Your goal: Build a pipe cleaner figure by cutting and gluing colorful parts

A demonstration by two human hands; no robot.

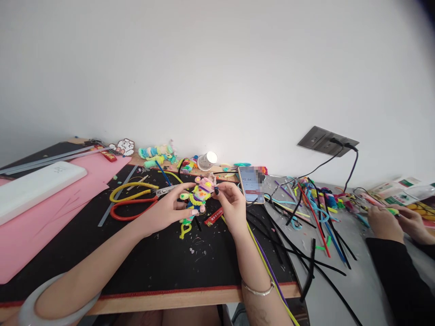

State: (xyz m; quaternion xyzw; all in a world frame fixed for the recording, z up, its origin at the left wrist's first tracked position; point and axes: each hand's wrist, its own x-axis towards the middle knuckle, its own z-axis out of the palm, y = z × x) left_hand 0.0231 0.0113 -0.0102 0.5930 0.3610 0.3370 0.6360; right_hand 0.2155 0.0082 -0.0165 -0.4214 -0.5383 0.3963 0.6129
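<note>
My left hand (170,206) and my right hand (229,201) hold a small pipe-cleaner doll (200,192) between them, just above the black mat (163,258). The doll is pink, yellow and green, with a thin green-yellow tail hanging down. The left fingers wrap round its body from the left. The right fingers pinch its pink head from the right. A phone (252,184) leans upright just right of my right hand. Red-handled scissors (136,209) lie left of my left hand.
Pink paper (41,222) and a white case (30,188) lie at the left. Loose pipe cleaners (306,213) cover the grey surface to the right. Another person's hands (394,222) work at the far right. A wall socket (328,141) has cables plugged in.
</note>
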